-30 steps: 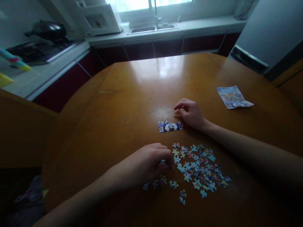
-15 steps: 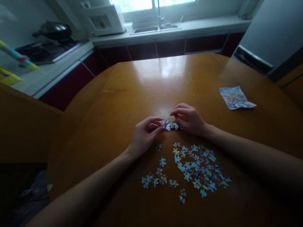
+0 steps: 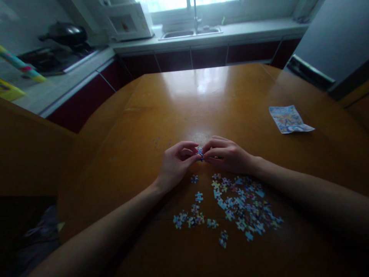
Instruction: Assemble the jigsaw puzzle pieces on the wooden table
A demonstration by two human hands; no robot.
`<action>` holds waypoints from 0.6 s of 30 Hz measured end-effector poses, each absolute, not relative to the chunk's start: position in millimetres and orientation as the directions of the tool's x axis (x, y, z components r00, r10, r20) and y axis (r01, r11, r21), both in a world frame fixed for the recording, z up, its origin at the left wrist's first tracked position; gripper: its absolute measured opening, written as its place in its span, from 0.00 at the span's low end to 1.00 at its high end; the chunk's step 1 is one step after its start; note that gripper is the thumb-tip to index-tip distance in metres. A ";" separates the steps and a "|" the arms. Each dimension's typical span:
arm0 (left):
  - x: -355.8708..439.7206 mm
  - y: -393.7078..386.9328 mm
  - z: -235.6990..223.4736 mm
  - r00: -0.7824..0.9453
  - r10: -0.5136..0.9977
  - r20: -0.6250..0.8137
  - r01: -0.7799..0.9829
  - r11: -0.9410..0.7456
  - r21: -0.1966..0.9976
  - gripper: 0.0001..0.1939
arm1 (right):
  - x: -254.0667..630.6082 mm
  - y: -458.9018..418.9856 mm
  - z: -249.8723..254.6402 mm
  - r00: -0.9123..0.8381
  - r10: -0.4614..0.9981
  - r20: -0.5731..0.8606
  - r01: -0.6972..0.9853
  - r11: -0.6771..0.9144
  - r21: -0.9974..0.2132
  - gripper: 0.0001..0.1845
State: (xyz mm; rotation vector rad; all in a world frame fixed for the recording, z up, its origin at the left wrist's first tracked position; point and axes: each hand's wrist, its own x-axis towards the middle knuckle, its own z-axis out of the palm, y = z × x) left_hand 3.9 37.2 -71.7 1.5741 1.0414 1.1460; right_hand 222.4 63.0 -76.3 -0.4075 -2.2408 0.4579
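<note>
Head view: the left hand [image 3: 173,163] pinches the joined jigsaw section [image 3: 200,151], apparently to steady it. Nearer the wearer than that hand, loose jigsaw pieces [image 3: 191,221] sit apart, perhaps sorted. The right hand [image 3: 232,156], fingers narrowed, meets the section opposite; whether it grips anything is hidden. Nearer than it spreads the jigsaw heap [image 3: 242,204], handily close; beyond, a creased picture sheet [image 3: 290,119], perhaps for reference.

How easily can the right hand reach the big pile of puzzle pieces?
Probably yes: the pile lies open below the right hand in the picture, though that hand is at the small puzzle section.
</note>
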 end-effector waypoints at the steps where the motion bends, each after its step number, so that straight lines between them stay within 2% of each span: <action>1: 4.2 37.0 -71.7 0.220 0.951 0.215 0.122 -0.246 0.962 0.12 | 222.6 62.6 -76.6 -0.635 0.426 0.645 0.142 0.884 -0.445 0.05; 8: 4.0 34.0 -71.8 0.251 0.933 0.258 0.173 -0.305 0.937 0.10 | 223.8 62.1 -74.2 -0.611 0.440 0.658 0.146 0.879 -0.453 0.05; 13: 0.5 33.2 -67.7 0.284 0.887 0.365 0.379 -0.453 0.807 0.08 | 224.5 63.3 -71.6 -0.568 0.469 0.676 0.155 0.868 -0.472 0.05; 18: -1.5 32.4 -63.9 0.333 0.842 0.424 0.441 -0.537 0.719 0.06 | 224.5 62.3 -71.3 -0.581 0.462 0.671 0.152 0.871 -0.468 0.05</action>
